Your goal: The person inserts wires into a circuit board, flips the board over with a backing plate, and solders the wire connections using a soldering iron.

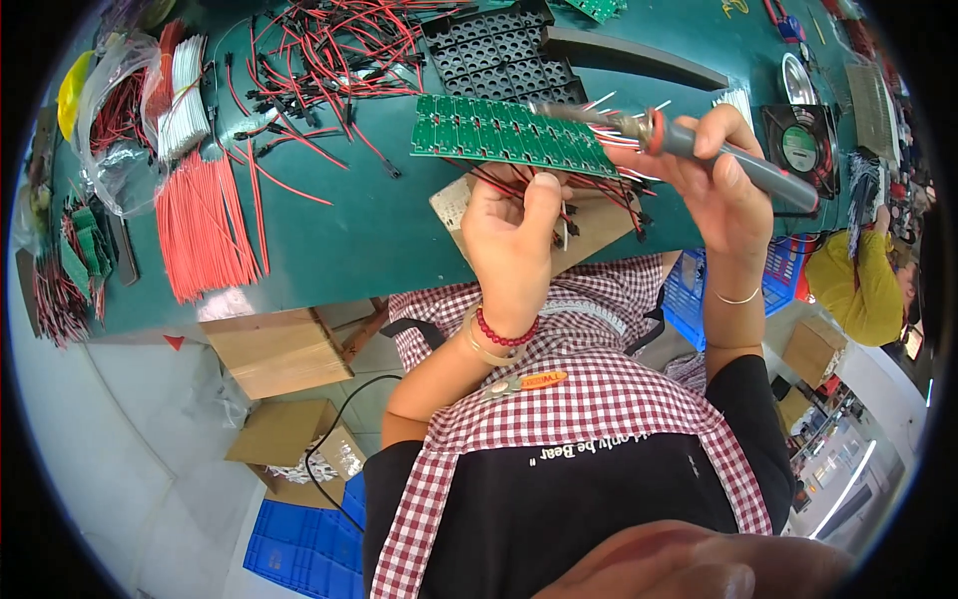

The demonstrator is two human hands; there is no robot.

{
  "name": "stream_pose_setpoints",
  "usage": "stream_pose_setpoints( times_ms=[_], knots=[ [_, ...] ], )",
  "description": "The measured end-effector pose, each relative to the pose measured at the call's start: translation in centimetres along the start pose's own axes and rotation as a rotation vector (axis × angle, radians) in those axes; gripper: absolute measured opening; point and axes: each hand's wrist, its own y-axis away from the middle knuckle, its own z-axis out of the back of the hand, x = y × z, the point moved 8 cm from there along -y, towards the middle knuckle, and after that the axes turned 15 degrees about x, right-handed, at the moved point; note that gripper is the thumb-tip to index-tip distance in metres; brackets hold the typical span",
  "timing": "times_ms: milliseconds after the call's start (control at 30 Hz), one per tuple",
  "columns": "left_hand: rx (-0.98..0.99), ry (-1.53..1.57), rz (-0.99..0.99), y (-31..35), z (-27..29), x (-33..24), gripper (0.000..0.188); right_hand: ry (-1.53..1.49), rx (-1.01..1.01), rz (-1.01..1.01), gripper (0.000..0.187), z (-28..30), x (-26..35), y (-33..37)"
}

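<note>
A green panel of small circuit boards (499,132) is tilted above the table in front of me. Red and black wires (599,187) with dark plugs hang along its near edge. My left hand (514,235) is closed at that edge, thumb and fingers pinched on some of these wires. In my right hand (726,185) is a soldering iron (763,178) with a grey handle. Its metal tip points left over the far side of the panel; whether it touches I cannot tell. White and red wire ends show beside the iron. A piece of cardboard (599,232) lies beneath.
Loose red and black wires (334,50) are piled at the back beside a black perforated tray (499,55). Bundles of red wires (203,225) and white wires (190,90) lie left. A black fan-like unit (801,150) stands right. Another person in a yellow top (853,290) is beyond.
</note>
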Motion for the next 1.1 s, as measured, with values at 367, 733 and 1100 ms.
stream_pose_setpoints(
  times_ms=[367, 733, 1100],
  knots=[
    [0.042, -0.045, -0.047, 0.9, -0.1, -0.8, 0.013, -0.118, 0.007, -0.003, 0.022, 2.7, -0.9, -0.3],
    [0.035, -0.025, -0.038, 1.3, 0.1, -1.2, 0.015, -0.264, 0.006, -0.169, 0.021, 3.5, -4.0, -1.1],
    [0.007, -0.096, -0.017, 1.5, -0.2, -2.1, 0.016, -0.266, 0.087, -0.151, 0.019, 1.6, -3.0, -1.7]
  ],
)
